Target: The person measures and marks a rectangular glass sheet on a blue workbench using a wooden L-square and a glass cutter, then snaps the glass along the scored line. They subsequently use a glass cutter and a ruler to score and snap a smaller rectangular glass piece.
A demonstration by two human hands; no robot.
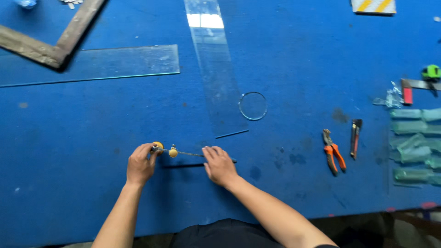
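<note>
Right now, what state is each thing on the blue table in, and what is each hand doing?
Left hand: closed on the yellow-knobbed end of the rod tool.
Right hand: pressed flat on the rod's other end.
Rod tool: lying flat on the table.
Long glass strip: flat, untouched.
Glass disc: cut out, lying apart beside the strip.
Wide glass sheet: flat, under a wooden frame corner.
Orange pliers: lying unused, apart from both hands.

The blue surface (92, 138) carries a long glass strip (216, 73), a wide glass pane (92, 64), a glass disc (252, 106), orange pliers (334, 157), a wooden frame (50, 39) and stacked glass offcuts (413, 147).
</note>
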